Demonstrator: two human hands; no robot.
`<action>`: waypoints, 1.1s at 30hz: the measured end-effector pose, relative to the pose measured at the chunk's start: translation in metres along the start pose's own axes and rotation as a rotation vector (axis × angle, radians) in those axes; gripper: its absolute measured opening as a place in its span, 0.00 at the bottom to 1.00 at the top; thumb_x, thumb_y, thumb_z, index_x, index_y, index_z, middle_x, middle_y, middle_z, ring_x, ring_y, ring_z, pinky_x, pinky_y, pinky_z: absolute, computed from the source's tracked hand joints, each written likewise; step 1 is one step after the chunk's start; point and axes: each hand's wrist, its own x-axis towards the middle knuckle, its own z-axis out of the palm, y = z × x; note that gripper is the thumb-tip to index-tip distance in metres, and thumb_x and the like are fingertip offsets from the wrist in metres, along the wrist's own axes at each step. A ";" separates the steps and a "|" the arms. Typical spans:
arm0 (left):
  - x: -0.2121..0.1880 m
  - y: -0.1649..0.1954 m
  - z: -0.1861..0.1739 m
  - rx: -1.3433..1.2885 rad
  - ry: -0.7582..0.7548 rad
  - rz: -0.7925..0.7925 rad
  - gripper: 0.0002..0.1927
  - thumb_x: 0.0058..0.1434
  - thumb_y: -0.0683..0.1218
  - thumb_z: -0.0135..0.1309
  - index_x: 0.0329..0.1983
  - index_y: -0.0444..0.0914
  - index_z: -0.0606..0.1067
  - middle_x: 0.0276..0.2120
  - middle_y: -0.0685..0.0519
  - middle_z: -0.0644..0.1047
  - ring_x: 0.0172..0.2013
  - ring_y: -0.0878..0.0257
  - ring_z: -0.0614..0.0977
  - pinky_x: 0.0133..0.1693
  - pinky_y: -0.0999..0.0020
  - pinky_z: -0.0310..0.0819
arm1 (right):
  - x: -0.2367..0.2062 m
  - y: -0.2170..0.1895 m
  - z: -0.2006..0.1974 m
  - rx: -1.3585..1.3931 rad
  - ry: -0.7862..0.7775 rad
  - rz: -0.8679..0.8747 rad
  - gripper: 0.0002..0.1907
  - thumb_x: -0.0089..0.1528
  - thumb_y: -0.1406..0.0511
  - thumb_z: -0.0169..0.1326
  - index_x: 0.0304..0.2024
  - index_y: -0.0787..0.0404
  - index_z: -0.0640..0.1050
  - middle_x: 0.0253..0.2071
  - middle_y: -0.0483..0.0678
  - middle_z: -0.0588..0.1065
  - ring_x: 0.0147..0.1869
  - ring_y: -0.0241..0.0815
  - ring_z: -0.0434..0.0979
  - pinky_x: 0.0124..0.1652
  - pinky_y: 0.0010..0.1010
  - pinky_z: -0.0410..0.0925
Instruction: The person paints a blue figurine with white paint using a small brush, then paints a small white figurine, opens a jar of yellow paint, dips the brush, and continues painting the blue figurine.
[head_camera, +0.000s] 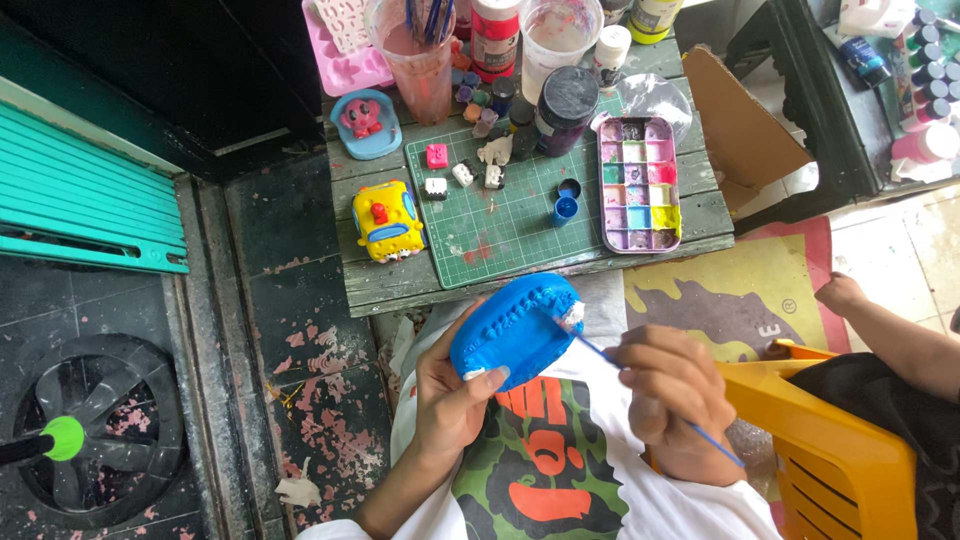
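My left hand grips a blue plaster figure from below, holding it over my lap. My right hand pinches a thin blue-handled paintbrush, and its white-tipped bristles touch the figure's upper right edge. A small white patch shows near my left thumb on the figure.
A small wooden table holds a green cutting mat, a paint palette, paint jars, water cups, a yellow painted figure and a pink one on a blue base. An orange plastic chair and another person's arm are at right.
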 end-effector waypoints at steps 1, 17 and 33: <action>0.000 0.000 0.000 0.000 0.000 0.000 0.40 0.53 0.33 0.58 0.71 0.23 0.63 0.62 0.35 0.74 0.61 0.52 0.77 0.66 0.54 0.68 | 0.000 0.000 0.001 -0.009 0.049 0.015 0.11 0.72 0.68 0.45 0.35 0.66 0.72 0.35 0.54 0.78 0.42 0.52 0.81 0.44 0.37 0.74; 0.000 0.001 0.000 -0.015 0.000 -0.010 0.40 0.53 0.35 0.59 0.71 0.24 0.63 0.62 0.36 0.74 0.62 0.51 0.77 0.66 0.53 0.68 | -0.003 -0.004 -0.001 -0.013 -0.022 -0.001 0.10 0.69 0.70 0.46 0.33 0.65 0.74 0.37 0.53 0.79 0.44 0.53 0.81 0.46 0.38 0.74; 0.001 0.005 0.003 -0.050 -0.020 -0.033 0.40 0.53 0.35 0.59 0.71 0.23 0.63 0.62 0.36 0.73 0.62 0.51 0.76 0.66 0.53 0.68 | -0.006 -0.007 -0.004 -0.003 -0.066 0.011 0.08 0.67 0.72 0.46 0.34 0.65 0.75 0.38 0.53 0.79 0.46 0.53 0.81 0.47 0.41 0.74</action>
